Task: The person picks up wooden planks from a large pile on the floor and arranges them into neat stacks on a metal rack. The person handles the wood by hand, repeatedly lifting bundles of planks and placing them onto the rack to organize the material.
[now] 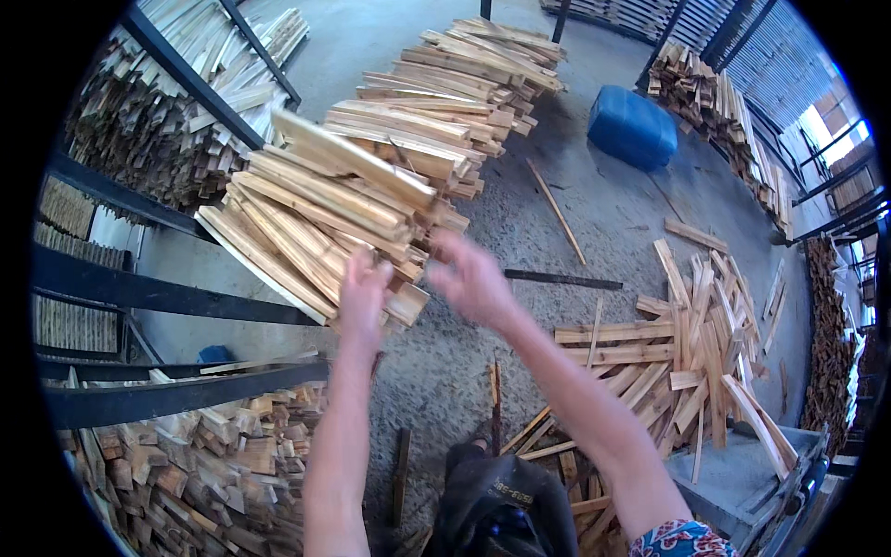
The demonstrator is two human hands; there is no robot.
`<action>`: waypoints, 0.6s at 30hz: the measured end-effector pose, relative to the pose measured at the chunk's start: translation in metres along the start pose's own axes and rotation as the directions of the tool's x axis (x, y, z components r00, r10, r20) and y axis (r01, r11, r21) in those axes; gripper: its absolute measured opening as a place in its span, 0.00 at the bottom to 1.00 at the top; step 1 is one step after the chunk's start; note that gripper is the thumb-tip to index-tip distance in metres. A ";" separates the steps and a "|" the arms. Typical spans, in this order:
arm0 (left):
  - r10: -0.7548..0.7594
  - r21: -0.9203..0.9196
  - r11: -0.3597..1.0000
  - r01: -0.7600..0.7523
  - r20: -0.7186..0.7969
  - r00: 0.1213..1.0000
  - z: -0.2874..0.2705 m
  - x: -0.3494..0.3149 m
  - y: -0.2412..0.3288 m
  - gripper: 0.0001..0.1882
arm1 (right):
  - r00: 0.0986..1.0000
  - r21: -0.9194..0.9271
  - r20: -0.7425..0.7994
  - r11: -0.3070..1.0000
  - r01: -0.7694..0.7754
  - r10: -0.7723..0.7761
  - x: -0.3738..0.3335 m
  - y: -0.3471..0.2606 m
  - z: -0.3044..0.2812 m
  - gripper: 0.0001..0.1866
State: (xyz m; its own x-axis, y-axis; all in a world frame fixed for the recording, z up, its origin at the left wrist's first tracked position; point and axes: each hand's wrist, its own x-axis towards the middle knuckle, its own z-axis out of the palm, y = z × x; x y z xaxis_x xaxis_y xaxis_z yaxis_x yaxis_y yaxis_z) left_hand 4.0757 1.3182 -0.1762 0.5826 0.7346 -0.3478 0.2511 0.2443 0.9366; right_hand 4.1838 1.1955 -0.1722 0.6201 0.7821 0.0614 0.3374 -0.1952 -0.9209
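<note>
A long stack of pale wooden slats (320,209) lies ahead of me, left of centre, with the slat ends facing me. One wider board (357,158) rests or hovers at a tilt over the top of the stack and looks smeared by motion. My left hand (362,290) is at the near ends of the slats, thumb and fingers apart, holding nothing that I can see. Just right of the slat ends, my right hand (471,278) is blurred, its fingers spread and pointing at the stack. Whether its fingertips touch the wood I cannot tell.
Dark metal rack bars (176,283) run along the left, with stacked wood (204,464) behind them. A blue plastic drum (633,128) lies on the concrete floor. At right is a loose heap of slats (701,334) beside a grey metal cart (742,483). A dark strip (564,278) lies mid-floor.
</note>
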 end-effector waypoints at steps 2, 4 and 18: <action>-0.003 0.072 0.997 -0.006 0.120 0.993 0.006 -0.029 -0.060 0.19 | 0.997 0.048 0.030 0.997 0.065 -0.066 -0.078 0.048 0.026 0.14; -0.168 0.078 0.985 0.152 0.274 0.947 0.006 -0.084 -0.103 0.15 | 0.933 0.030 0.194 0.949 -0.313 0.302 -0.175 0.078 0.048 0.14; 0.585 -0.190 0.247 0.950 0.811 0.009 0.162 -0.371 0.008 0.30 | 0.348 0.460 -0.076 0.343 -0.819 0.934 -0.543 0.118 0.048 0.10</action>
State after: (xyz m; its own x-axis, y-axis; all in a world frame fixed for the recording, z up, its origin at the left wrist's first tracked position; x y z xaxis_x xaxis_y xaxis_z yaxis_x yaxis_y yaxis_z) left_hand 3.9871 0.9447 -0.0464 0.7792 -0.3634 0.5106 0.4691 0.8785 -0.0908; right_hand 3.8528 0.7762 -0.3332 0.5849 0.0450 -0.8099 -0.7181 -0.4354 -0.5428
